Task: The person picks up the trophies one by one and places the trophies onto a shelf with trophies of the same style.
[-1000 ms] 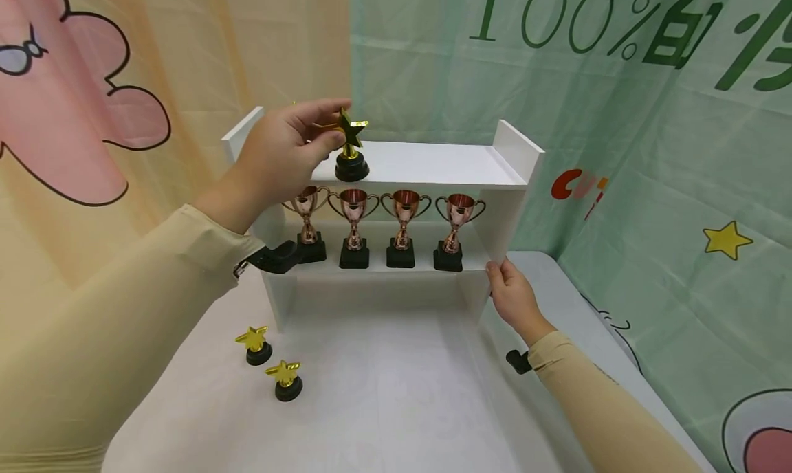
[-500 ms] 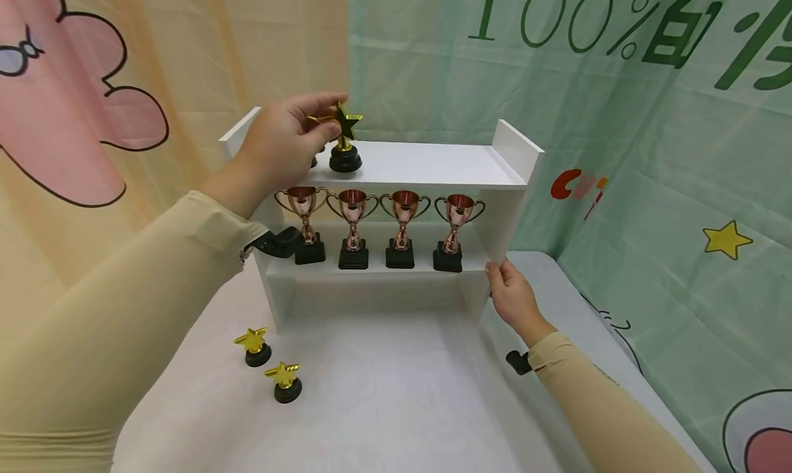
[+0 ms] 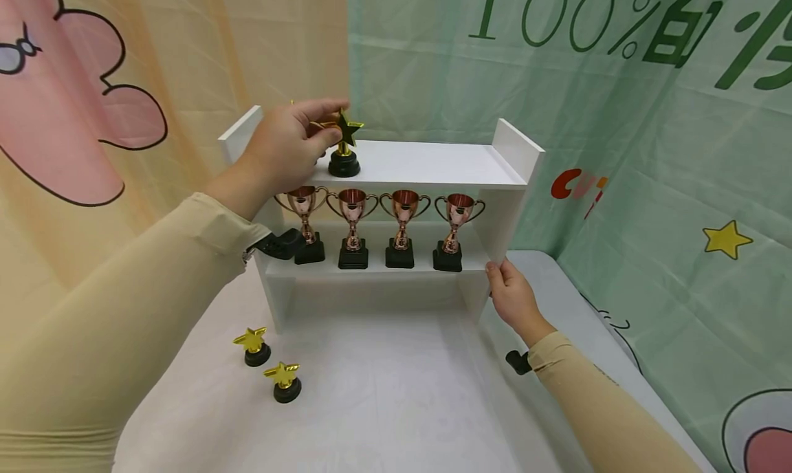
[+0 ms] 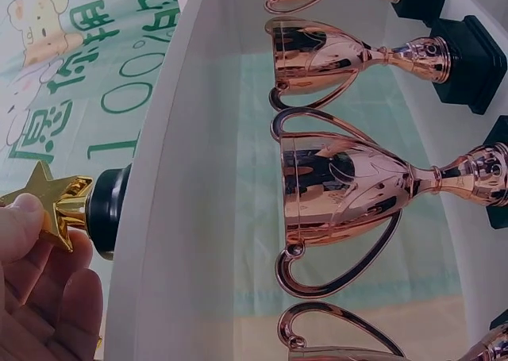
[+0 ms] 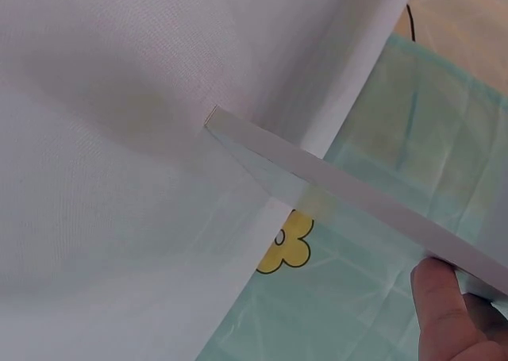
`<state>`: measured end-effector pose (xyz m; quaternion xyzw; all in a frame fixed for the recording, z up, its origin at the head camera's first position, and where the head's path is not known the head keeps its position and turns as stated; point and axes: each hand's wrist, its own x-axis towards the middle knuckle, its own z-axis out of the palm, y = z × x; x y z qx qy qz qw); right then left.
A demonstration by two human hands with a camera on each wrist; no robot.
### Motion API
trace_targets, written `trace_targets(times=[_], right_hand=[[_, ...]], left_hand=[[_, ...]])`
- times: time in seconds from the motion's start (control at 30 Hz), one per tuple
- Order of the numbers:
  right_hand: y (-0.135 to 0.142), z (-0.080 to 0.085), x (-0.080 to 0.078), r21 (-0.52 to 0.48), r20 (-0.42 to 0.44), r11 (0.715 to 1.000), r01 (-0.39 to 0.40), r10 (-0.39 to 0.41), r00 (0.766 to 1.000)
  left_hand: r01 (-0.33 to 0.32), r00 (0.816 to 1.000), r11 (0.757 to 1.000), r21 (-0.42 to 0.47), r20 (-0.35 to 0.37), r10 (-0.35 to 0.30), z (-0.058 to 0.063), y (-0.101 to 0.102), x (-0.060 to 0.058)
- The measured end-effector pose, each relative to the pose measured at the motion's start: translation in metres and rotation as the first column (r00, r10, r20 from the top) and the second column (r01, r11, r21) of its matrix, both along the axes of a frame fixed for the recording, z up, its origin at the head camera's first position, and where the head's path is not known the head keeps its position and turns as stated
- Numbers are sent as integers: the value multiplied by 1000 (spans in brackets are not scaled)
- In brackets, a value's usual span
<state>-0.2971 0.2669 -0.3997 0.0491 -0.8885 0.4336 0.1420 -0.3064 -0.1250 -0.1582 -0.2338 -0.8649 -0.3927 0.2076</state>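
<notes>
My left hand (image 3: pixel 281 146) pinches a gold star trophy (image 3: pixel 348 129) by its star, thumb in front. Its round black base (image 4: pixel 108 212) is right at the top board of the white shelf (image 3: pixel 433 162), upright toward the left end. Behind the fingers, part of another dark base and a bit of gold show; the hand hides the rest. My right hand (image 3: pixel 515 301) holds the shelf's right side panel (image 5: pixel 381 210) low at its front edge, with fingertips against the panel in the right wrist view.
Several rose-gold cup trophies (image 3: pixel 405 208) stand in a row on the middle board, just below my left wrist. Two gold star trophies (image 3: pixel 252 342) rest on the white table (image 3: pixel 396 404) at front left. Printed curtains (image 3: pixel 433 67) hang behind.
My left hand has shifted slightly left with the star trophy, which rose a little and then came down again. The right hand has stayed in place on the panel.
</notes>
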Motion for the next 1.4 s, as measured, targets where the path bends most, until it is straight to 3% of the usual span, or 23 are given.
trace_targets(times=[1.4], right_hand=[[0, -3, -2, -54, 36, 998, -19, 21, 999]], left_hand=[[-69, 997, 994, -90, 31, 72, -2, 3, -4]])
